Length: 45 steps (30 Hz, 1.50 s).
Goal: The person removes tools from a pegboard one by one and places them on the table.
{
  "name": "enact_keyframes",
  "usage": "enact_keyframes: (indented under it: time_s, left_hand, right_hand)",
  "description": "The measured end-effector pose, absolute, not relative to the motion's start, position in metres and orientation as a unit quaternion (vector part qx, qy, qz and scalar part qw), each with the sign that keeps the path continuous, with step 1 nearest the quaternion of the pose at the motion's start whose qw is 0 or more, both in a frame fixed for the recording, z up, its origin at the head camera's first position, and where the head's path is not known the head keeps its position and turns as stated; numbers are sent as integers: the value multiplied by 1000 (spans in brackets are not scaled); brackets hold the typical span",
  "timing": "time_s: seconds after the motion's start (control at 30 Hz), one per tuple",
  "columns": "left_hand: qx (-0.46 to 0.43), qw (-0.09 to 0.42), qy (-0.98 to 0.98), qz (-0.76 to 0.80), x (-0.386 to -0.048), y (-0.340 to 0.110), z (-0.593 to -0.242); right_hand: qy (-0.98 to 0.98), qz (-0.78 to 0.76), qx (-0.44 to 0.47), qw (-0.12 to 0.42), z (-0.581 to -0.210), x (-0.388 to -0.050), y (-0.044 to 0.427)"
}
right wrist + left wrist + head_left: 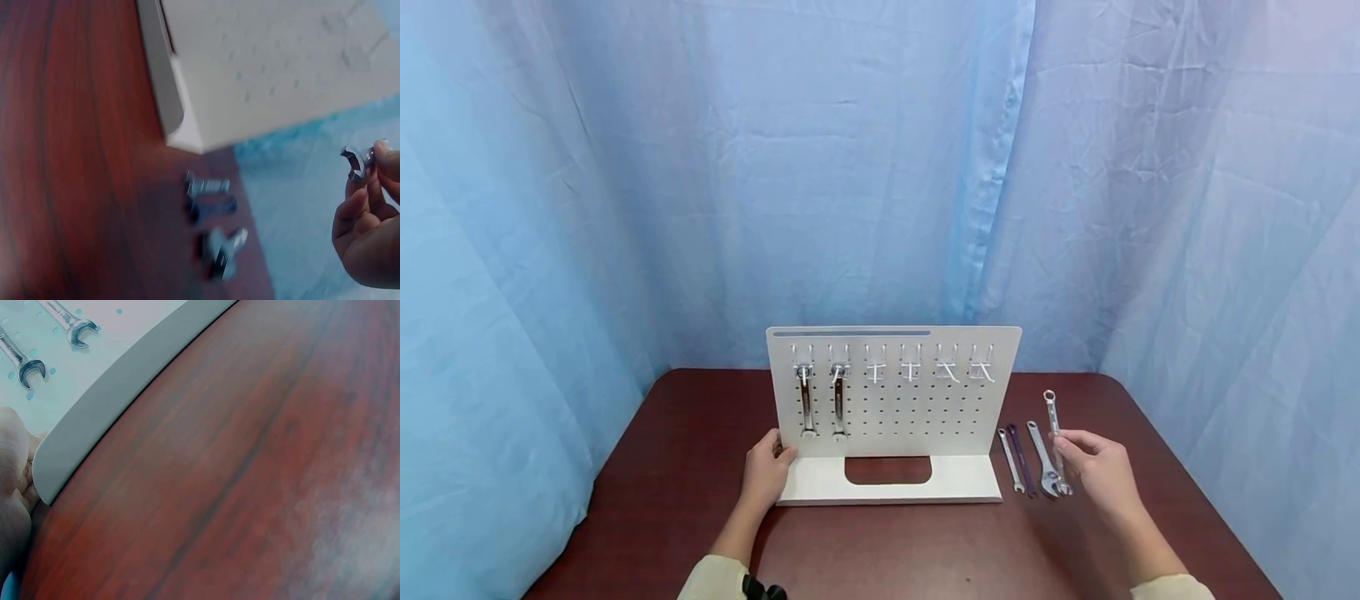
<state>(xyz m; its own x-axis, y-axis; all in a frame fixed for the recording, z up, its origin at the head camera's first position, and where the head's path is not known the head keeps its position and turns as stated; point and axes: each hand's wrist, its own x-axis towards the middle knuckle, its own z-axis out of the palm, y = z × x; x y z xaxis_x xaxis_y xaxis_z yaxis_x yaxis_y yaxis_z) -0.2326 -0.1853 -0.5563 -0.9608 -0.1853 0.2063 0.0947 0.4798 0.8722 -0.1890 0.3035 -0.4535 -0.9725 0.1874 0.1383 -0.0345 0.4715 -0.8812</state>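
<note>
Blue curtains (850, 167) hang behind and to both sides of a dark red-brown table (880, 550) with visible grain. On it stands a white pegboard (917, 417), its panel upright on a flat base, with a narrow slot along the top and a wide cutout in the base through which the tabletop shows. Six hooks (911, 371) run in a row across the panel; one wrench (807, 404) hangs from the leftmost and a second wrench (839, 402) from the next, both with open ends down. At the board's left edge, the left hand (766, 468) grips it near the base, thumb in front and fingers bent around the side, partly hidden. To the right of the board, the right hand (1097, 468) pinches a silver wrench (1051, 408) between thumb and fingers, closed snugly on its shaft, ring end up and open end down. Just beside the board lie a small wrench (1011, 460), a purple wrench (1019, 454) and an adjustable wrench (1043, 460), roughly side by side; the held one's lower end overlaps the adjustable one in the head view. Pale sleeves (715, 579) cover both forearms at the lower edge.
</note>
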Motion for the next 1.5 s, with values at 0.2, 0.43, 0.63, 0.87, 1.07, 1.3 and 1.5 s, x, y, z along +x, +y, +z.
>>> enact_keyframes:
  time_s: [0.2, 0.43, 0.63, 0.87, 1.07, 1.3, 1.5]
  left_hand:
    - [25, 151, -849, -506, -234, -186, -556]
    - [28, 142, -852, -503, -232, -186, -555]
    - [26, 143, -853, -502, -232, -186, -556]
    - [25, 141, -851, -505, -233, -187, -556]
    - [26, 150, -850, -504, -233, -186, -557]
    - [30, 141, -849, -508, -234, -186, -557]
    - [30, 144, -850, -507, -233, -187, -559]
  right_hand:
    - [-905, 413, -81, 70, -476, -205, 332]
    - [-930, 353, -92, 51, -495, -223, 352]
    - [-935, 338, -100, 35, -507, -231, 358]
    - [-937, 332, -101, 32, -520, -237, 365]
    - [-942, 316, -104, 29, -522, -239, 363]
    - [-950, 290, -106, 44, -521, -242, 360]
    - [-953, 274, -122, 43, -520, -243, 358]
